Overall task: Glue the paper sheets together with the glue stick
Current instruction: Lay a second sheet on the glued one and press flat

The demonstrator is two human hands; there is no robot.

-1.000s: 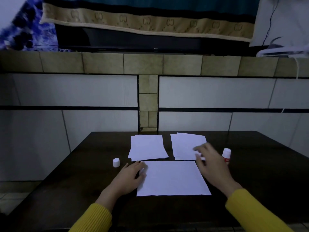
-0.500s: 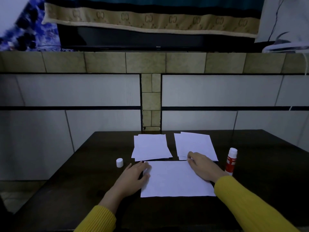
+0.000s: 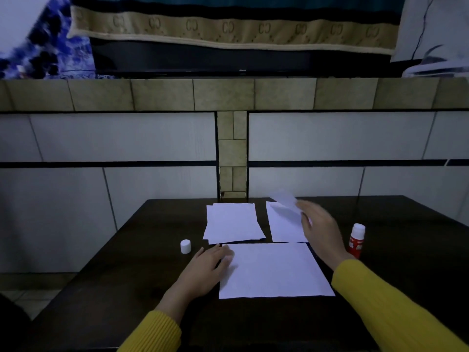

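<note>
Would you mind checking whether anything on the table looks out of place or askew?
The white cap sits left of the papers, far from the uncapped glue stick standing at the right. The left paper stack is slightly fanned. Nothing looks spilled or damaged.

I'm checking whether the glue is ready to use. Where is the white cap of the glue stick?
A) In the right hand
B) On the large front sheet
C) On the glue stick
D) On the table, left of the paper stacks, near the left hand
D: the white cap stands alone on the dark table, left of the papers and just beyond the left hand, while the glue stick stands far off on the right.
</note>
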